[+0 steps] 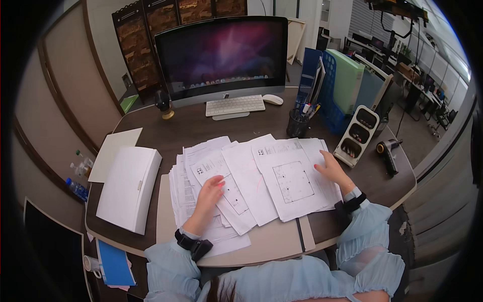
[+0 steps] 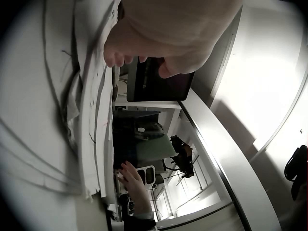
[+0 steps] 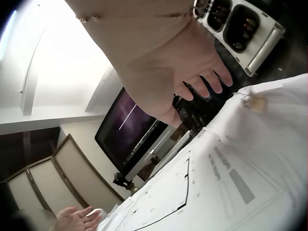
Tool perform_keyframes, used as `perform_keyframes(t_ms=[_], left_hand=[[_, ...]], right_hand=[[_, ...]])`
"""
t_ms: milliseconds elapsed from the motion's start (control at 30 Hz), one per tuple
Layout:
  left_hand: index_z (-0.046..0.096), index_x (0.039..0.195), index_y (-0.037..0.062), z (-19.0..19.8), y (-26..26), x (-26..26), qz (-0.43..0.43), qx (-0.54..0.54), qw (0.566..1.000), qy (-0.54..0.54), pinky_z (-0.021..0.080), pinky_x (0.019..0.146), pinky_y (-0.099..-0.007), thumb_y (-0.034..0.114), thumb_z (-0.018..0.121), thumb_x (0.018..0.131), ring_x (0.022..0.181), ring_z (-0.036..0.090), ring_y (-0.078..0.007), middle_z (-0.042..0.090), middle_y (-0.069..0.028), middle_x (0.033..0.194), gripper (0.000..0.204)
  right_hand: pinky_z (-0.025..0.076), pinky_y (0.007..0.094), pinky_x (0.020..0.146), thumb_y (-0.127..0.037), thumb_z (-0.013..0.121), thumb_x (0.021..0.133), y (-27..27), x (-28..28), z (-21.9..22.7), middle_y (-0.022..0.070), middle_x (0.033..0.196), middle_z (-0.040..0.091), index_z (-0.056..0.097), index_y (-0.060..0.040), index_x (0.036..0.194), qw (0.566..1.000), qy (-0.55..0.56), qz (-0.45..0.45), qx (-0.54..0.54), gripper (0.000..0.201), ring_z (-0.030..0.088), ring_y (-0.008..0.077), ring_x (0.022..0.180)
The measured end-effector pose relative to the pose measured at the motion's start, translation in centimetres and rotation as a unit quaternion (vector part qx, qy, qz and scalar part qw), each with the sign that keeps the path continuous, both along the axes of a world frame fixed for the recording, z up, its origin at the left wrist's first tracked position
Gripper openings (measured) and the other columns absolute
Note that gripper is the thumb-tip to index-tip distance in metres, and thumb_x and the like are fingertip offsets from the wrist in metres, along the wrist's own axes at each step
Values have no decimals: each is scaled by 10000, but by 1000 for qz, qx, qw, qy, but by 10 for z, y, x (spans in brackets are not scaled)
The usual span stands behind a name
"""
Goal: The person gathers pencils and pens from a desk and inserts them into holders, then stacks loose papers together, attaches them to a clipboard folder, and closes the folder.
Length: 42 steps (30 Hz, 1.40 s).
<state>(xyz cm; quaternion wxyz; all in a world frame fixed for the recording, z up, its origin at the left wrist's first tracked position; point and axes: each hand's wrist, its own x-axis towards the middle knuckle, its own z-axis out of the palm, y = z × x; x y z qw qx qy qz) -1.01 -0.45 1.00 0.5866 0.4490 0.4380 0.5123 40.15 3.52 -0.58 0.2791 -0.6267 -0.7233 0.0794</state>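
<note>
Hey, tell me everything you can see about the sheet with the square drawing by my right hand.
The sheet is white, looks like plain paper, and carries a dark square outline with small marks scattered inside. A small black logo sits near its upper left corner, with pale grey print along the top. It lies face up and slightly turned, overlapping the paper on its left. Your right hand is by its right edge; whether the fingers touch it, I can't tell.

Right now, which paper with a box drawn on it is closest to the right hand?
The sheet beside the right hand, with its whole box drawing showing. The other boxed sheet lies by the left hand, partly covered.
</note>
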Motion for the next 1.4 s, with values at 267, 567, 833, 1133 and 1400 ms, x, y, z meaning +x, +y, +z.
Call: perform_keyframes(t_ms=[267, 567, 833, 1133, 1400], left_hand=[[301, 1273, 28, 9, 12, 31, -228, -191, 951, -86, 309, 948, -373, 189, 498, 857, 1170, 370, -210, 363, -92, 1271, 487], [273, 1297, 29, 5, 37, 125, -313, -106, 936, 124, 352, 888, -313, 260, 512, 832, 1156, 378, -198, 403, -101, 1259, 572], [293, 1280, -10, -11, 42, 65, -71, 49, 954, 286, 292, 982, -339, 293, 571, 791, 1205, 339, -289, 346, -205, 1294, 639], [330, 1261, 15, 20, 26, 54, -126, -178, 972, -82, 316, 965, -372, 290, 533, 835, 1180, 373, -229, 390, -136, 1263, 546], [508, 1034, 39, 14, 60, 42, 31, 33, 997, -62, 463, 664, -230, 271, 513, 866, 780, 578, -135, 592, -41, 908, 287]], right_hand=[[246, 308, 985, -141, 589, 760, -36, 3, 15, 204, 1306, 310, 254, 5, 1299, 863, 454, -155, -161, 651, 308, 257, 1207], [421, 291, 818, -77, 575, 744, -24, -14, 24, 152, 1096, 516, 374, 67, 1180, 835, 486, -46, -254, 501, 535, 216, 948], [429, 279, 799, -29, 540, 761, -26, 7, 50, 117, 1028, 555, 435, 69, 1136, 910, 397, 30, -117, 402, 541, 170, 901], [418, 263, 829, -79, 529, 823, -53, 17, 110, 108, 1072, 539, 399, 50, 1166, 846, 522, 107, 34, 389, 534, 151, 938], [434, 282, 824, -70, 494, 838, -34, 14, 60, 121, 1079, 540, 394, 60, 1179, 830, 550, 66, -56, 379, 544, 172, 947]])
